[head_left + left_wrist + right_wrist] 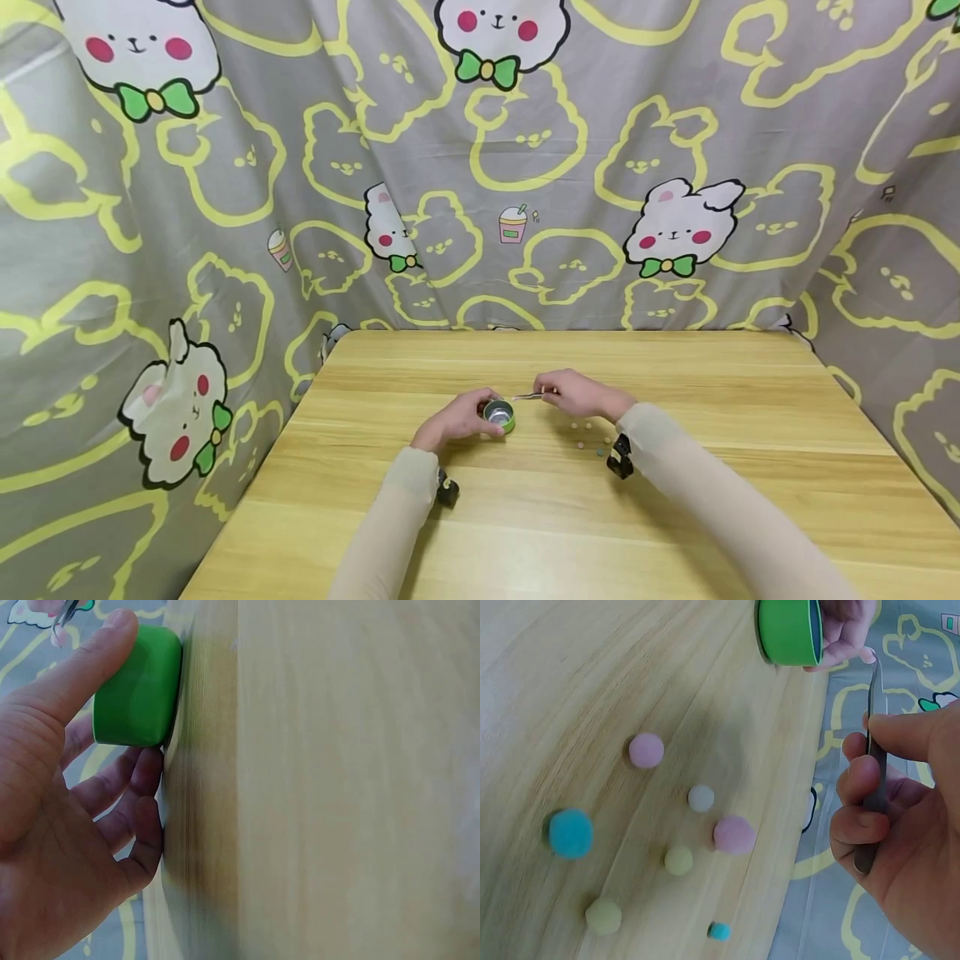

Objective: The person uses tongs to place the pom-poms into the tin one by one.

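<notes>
A small round green tin (498, 416) stands open side up on the table, its inside silvery. My left hand (463, 416) holds it, thumb on the near side and fingers round the far side; in the left wrist view the thumb lies along the green wall (141, 690). My right hand (576, 393) grips a pair of metal tweezers (876, 769) between thumb and fingers. Their tips point left, just beyond the tin's rim, with a small pale pink ball (868, 655) at the end.
Several small fuzzy balls lie loose on the wooden table (360, 508) below my right hand, among them a blue one (571, 833), a pink one (735, 835), a white one (701, 798) and a yellow one (604, 916). A patterned grey curtain (442, 167) hangs behind the table.
</notes>
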### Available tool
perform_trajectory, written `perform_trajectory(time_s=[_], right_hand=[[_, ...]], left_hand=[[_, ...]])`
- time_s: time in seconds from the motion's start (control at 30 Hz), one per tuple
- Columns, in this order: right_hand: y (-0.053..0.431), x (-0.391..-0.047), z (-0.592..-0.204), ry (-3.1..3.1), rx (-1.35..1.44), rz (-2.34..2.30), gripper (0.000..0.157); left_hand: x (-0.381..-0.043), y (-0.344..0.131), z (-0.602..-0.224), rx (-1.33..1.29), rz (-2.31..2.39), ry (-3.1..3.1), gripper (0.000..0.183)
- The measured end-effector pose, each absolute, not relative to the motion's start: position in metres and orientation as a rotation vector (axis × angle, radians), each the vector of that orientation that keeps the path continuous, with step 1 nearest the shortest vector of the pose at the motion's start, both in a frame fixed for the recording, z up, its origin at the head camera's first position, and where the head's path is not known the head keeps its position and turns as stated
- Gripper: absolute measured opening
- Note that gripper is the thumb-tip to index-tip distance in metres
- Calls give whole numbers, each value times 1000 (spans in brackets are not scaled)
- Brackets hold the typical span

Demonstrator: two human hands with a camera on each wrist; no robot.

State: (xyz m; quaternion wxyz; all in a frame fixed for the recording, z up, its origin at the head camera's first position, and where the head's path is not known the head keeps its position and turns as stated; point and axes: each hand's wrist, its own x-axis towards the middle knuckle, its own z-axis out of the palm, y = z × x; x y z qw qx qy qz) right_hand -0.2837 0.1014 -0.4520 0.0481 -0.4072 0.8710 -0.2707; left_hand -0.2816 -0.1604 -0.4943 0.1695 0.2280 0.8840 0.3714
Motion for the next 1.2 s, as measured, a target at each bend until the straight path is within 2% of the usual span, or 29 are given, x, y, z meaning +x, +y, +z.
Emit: perform_trajectory(time_s=[0.37,1.2], right_hand=[[85,-289,-462,2666,-1322,-730,9],[78,-285,-460,2696,-1240,-775,9]], left_hand=[[-282,-160,-494,663,1054,2529,47],[-282,-161,-493,657,1052,2526,49]])
